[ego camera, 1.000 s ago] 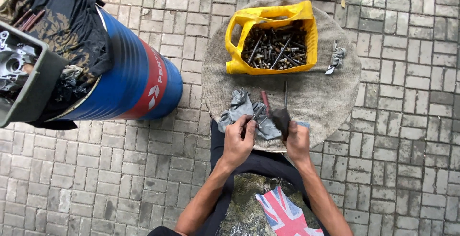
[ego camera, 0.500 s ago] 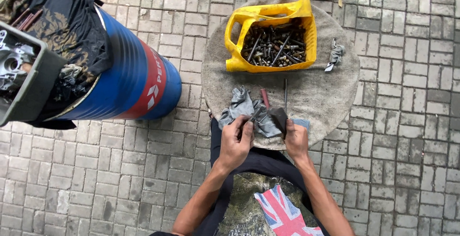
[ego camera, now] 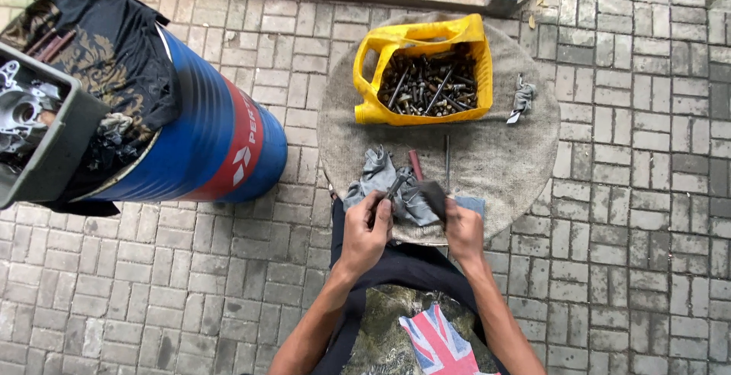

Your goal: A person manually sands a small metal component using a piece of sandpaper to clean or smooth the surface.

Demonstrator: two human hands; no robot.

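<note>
My left hand (ego camera: 367,226) grips a dark metal bolt (ego camera: 395,186) over a crumpled grey rag (ego camera: 375,178) at the near edge of a round cloth-covered table (ego camera: 495,162). My right hand (ego camera: 462,228) holds a dark brush-like tool (ego camera: 434,196) beside the bolt, its tip on the rag. A thin reddish rod (ego camera: 416,164) and a slim metal pin (ego camera: 447,158) lie just beyond the rag. Farther back stands a yellow plastic container (ego camera: 424,78) filled with several rusty bolts and screws.
A blue and red drum (ego camera: 217,139) stands to the left, draped with a dark shirt (ego camera: 114,55) and carrying a grey crate (ego camera: 46,139) of metal parts. A small rag-wrapped piece (ego camera: 521,101) lies right of the container. Paving bricks surround the table.
Both hands have stayed over the rag with small shifts. The left hand has turned the bolt slightly while the right hand's tool stays against it.
</note>
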